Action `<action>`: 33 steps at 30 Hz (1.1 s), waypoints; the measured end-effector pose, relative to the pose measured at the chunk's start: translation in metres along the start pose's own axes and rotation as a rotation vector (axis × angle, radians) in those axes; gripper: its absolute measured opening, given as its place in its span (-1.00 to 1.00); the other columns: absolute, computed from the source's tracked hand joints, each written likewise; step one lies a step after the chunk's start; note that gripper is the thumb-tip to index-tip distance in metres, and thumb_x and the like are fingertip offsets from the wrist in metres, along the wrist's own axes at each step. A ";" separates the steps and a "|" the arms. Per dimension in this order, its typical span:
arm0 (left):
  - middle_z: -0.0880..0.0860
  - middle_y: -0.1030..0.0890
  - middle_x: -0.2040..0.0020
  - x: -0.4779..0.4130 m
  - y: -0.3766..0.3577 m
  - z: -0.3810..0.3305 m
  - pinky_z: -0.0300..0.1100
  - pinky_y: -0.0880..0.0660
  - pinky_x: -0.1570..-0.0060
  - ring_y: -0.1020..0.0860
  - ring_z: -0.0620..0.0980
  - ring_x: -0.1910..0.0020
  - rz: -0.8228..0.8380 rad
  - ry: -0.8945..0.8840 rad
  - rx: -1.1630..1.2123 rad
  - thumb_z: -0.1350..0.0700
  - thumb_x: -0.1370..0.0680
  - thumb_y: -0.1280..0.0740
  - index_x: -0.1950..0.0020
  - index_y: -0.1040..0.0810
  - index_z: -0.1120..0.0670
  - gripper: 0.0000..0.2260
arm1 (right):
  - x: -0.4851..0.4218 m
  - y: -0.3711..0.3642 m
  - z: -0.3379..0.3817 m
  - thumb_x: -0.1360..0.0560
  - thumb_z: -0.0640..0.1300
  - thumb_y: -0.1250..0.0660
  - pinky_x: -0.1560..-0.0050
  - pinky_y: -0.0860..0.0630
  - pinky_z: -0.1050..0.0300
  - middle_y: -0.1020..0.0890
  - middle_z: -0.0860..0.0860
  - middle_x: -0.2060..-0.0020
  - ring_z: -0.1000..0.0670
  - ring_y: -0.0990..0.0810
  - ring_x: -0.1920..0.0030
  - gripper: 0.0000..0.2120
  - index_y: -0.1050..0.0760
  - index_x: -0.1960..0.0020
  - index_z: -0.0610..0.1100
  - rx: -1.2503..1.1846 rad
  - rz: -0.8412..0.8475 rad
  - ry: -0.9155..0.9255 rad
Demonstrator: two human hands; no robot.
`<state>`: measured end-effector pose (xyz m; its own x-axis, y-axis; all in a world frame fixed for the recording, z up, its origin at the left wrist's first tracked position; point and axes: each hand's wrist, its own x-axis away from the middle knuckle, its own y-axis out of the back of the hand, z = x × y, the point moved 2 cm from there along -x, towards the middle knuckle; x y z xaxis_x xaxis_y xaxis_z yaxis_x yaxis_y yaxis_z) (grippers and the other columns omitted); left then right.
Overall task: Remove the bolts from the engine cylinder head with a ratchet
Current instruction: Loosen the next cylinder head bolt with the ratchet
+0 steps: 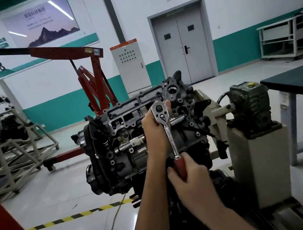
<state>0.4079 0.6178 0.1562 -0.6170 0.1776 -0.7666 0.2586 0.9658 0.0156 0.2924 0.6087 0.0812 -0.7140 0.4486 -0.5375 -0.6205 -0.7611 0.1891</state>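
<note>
A chrome ratchet [165, 124] with a red handle stands nearly upright in front of the grey engine cylinder head [125, 119], which is mounted on a stand. My left hand [154, 128] wraps round the ratchet's head from the left, fingertips showing past its right side. My right hand [190, 177] grips the red handle at the lower end. Several dark bolt holes and bolts dot the cylinder head around the ratchet. Whatever lies under the ratchet head is hidden by the tool and my left hand.
The engine stand's grey gearbox [250, 105] sits to the right on a beige pedestal [261, 166]. A dark-topped table [302, 80] is at far right. A red engine hoist [98, 83] stands behind left, and a yellow-black floor stripe [79, 214] with a cable crosses below.
</note>
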 end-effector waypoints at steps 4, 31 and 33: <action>-0.18 -0.28 0.51 -0.003 0.006 -0.001 -0.37 -0.22 0.41 -0.21 -0.23 0.45 0.079 0.010 -0.002 0.19 -0.56 -0.36 0.42 -0.24 -0.07 -0.56 | -0.009 0.006 -0.001 -0.46 -0.23 -0.30 0.54 -0.27 0.44 -0.39 0.04 0.50 0.15 -0.42 0.55 -0.78 -0.32 0.28 -0.05 0.065 0.079 0.013; -0.16 -0.37 0.50 -0.010 0.005 0.000 -0.21 -0.20 0.39 -0.25 -0.16 0.44 0.145 0.018 -0.075 0.33 -0.53 -0.31 0.41 -0.46 -0.08 -0.60 | -0.091 0.125 -0.001 -0.43 -0.12 -0.30 0.29 -0.56 0.04 -0.54 -0.04 0.35 0.00 -0.53 0.39 -0.93 -0.40 0.15 -0.02 0.764 0.340 0.235; -0.16 -0.40 0.47 -0.003 0.006 0.002 -0.22 -0.23 0.38 -0.30 -0.12 0.40 0.060 0.044 -0.015 0.27 -0.55 -0.32 0.41 -0.48 -0.11 -0.61 | -0.080 0.112 -0.007 -0.42 -0.10 -0.33 0.26 -0.56 0.14 -0.54 -0.03 0.36 0.06 -0.51 0.40 -0.85 -0.43 0.05 -0.13 0.733 0.269 0.228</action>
<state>0.4129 0.6224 0.1571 -0.6326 0.2432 -0.7353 0.2850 0.9559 0.0709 0.2821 0.4841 0.1393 -0.8344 0.1278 -0.5361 -0.5481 -0.2939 0.7831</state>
